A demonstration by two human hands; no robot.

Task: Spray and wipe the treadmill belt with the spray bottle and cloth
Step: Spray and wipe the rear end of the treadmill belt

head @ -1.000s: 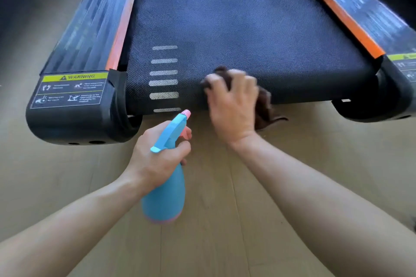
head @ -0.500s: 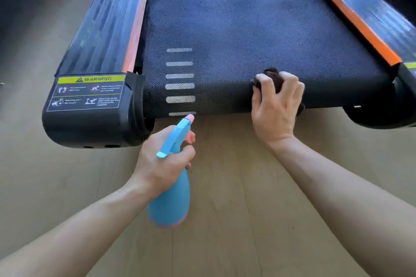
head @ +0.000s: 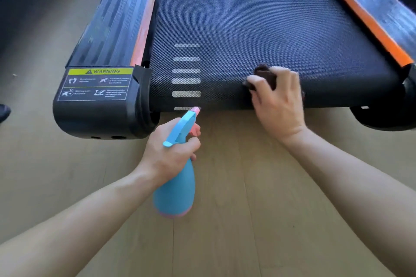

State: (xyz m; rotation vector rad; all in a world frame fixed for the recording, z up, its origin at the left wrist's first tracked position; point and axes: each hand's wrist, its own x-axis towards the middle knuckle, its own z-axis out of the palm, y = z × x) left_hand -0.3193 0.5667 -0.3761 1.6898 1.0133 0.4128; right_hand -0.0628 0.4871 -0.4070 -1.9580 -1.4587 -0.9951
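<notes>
The black treadmill belt (head: 258,29) runs away from me, its rear edge near my hands. My right hand (head: 278,105) grips a dark brown cloth (head: 264,74) and presses it on the belt's rear edge, right of centre. Most of the cloth is hidden under the fingers. My left hand (head: 171,153) holds a light blue spray bottle (head: 177,186) with a pink nozzle tip, just behind the belt over the floor. The nozzle points at the white stripes (head: 186,69) printed on the belt.
Dark side rails with orange strips (head: 146,13) flank the belt. The left end cap (head: 99,105) carries a yellow warning label; the right end cap (head: 387,117) sits at the frame edge. Light wooden floor (head: 225,231) lies below my arms. A dark object (head: 3,112) shows at far left.
My right hand has slid the cloth rightward along the belt's rear edge. My left hand with the bottle has kept its place relative to the stripes.
</notes>
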